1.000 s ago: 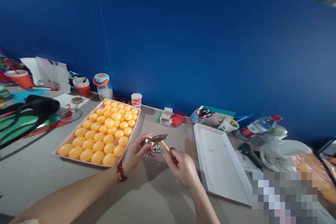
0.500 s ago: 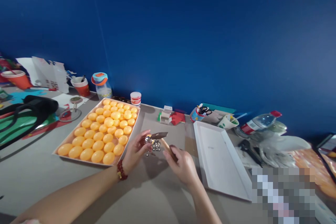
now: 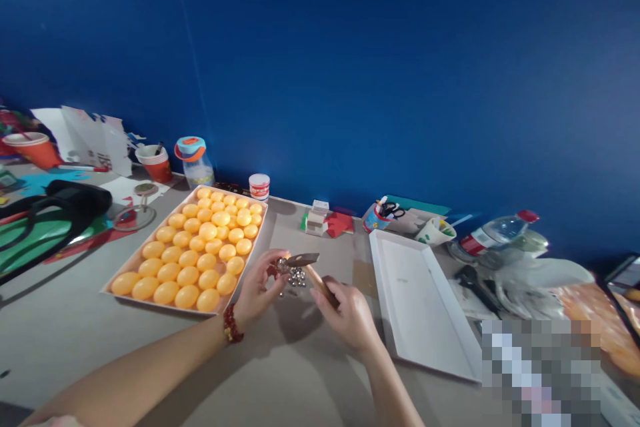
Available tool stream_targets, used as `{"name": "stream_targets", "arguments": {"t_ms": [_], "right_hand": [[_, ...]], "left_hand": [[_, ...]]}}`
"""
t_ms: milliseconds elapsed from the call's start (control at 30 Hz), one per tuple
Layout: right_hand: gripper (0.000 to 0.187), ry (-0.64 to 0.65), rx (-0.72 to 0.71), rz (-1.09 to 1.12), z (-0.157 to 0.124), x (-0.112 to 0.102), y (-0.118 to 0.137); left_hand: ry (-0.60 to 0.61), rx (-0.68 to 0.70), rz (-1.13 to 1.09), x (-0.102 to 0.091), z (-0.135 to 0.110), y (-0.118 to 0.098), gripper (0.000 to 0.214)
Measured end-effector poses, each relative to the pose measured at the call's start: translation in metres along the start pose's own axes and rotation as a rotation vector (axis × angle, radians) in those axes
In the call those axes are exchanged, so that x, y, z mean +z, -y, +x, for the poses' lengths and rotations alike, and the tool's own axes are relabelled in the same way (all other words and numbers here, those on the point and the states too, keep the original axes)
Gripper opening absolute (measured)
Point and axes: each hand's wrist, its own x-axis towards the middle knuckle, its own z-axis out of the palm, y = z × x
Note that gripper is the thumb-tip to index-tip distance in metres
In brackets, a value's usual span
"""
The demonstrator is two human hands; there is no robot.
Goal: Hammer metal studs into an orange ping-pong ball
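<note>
My right hand (image 3: 345, 313) is closed round the wooden handle of a hammer (image 3: 304, 259), whose dark metal head points left. My left hand (image 3: 260, 283), with a red bead bracelet at the wrist, pinches a shiny silver ball (image 3: 282, 266) between thumb and fingers. The hammer head's left end is at the ball; whether they touch I cannot tell. Under the hammer, several small silver balls (image 3: 299, 277) lie clustered on the grey table (image 3: 300, 373). Left of my hands stands a shallow box (image 3: 165, 311) holding rows of orange balls (image 3: 187, 277).
An open white box lid (image 3: 425, 307) lies to the right. Along the blue wall stand a jar (image 3: 259, 187), a lidded jug (image 3: 196, 163), a pen cup (image 3: 377, 217) and a plastic bottle (image 3: 495, 235). A black bag (image 3: 70, 203) lies at far left.
The silver ball in my left hand has turned or shifted slightly and sits closer against the hammer head. My right hand has hardly moved.
</note>
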Motion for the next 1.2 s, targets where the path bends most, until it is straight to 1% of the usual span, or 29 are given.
{"name": "stream_targets", "arguments": {"t_ms": [167, 300, 433, 533, 600, 700, 800, 900, 967, 1067, 1200], "right_hand": [[0.025, 0.017, -0.01, -0.04, 0.0, 0.002, 0.0], [0.027, -0.007, -0.013, -0.039, 0.0, 0.0, -0.002], [0.025, 0.014, -0.014, -0.055, 0.0, 0.0, -0.002], [0.027, -0.003, -0.012, -0.032, 0.0, -0.001, -0.001], [0.029, -0.03, -0.006, 0.005, 0.0, -0.001, 0.0], [0.029, -0.064, 0.031, 0.031, 0.001, 0.0, 0.0], [0.023, -0.074, 0.118, -0.04, 0.004, 0.007, -0.006], [0.018, -0.039, 0.217, -0.149, 0.008, 0.015, -0.016], [0.019, 0.015, 0.247, -0.181, 0.012, 0.02, -0.023], [0.02, 0.102, 0.231, -0.185, 0.018, 0.027, -0.029], [0.017, 0.169, 0.222, -0.228, 0.025, 0.037, -0.025]], "left_hand": [[-0.006, -0.02, 0.092, -0.001, 0.002, -0.002, 0.037], [0.04, 0.037, 0.146, -0.003, 0.002, -0.003, 0.037], [0.046, 0.037, 0.133, -0.003, 0.002, -0.005, 0.034], [0.059, 0.025, 0.077, -0.002, 0.002, -0.006, 0.034], [0.051, -0.01, 0.014, -0.002, 0.0, -0.006, 0.035], [0.02, -0.121, -0.099, 0.0, -0.002, -0.006, 0.042], [0.011, -0.189, -0.193, 0.003, -0.002, -0.009, 0.042], [0.036, -0.232, -0.192, 0.005, -0.002, -0.016, 0.037], [0.061, -0.245, -0.176, 0.006, -0.003, -0.02, 0.035], [0.088, -0.219, -0.162, 0.006, -0.005, -0.021, 0.032], [0.123, -0.176, -0.144, 0.006, -0.008, -0.019, 0.031]]}}
